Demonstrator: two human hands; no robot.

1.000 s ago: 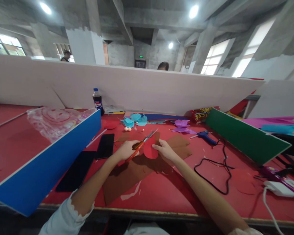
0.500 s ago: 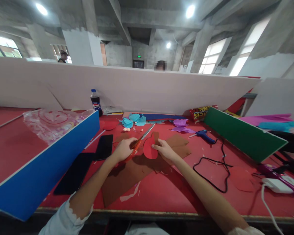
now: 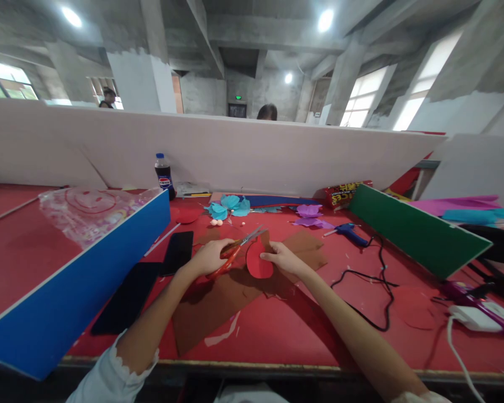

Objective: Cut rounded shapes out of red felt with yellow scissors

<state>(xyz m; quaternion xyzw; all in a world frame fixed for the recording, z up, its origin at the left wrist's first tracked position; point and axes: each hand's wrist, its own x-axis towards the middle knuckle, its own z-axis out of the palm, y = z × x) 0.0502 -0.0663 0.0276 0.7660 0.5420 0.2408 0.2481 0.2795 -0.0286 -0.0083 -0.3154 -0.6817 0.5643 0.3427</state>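
Orange-handled scissors [image 3: 232,255] are in my left hand [image 3: 212,257], its fingers through the handles. Their blades point up and to the right, slightly apart, at the upper edge of a round red cutout [image 3: 258,263]. Pinched between the thumb and fingers of my right hand [image 3: 282,257] are this cutout and a small brown piece [image 3: 265,239] behind its top. Whether the blades touch either piece I cannot tell. Beneath both hands lie brown sheets [image 3: 214,313] on the red tabletop.
A blue panel [image 3: 88,280] and two dark phones, one [image 3: 178,252] smaller, lie left. Blue paper petals [image 3: 231,206] and purple petals [image 3: 308,211] sit behind. On the right are a glue gun [image 3: 353,234], its black cord and a green panel [image 3: 415,229]. A cola bottle [image 3: 164,178] stands back left.
The scissors have turned, so their tips sit lower and angle more to the right. The red cutout has dipped slightly, and both hands keep their hold.
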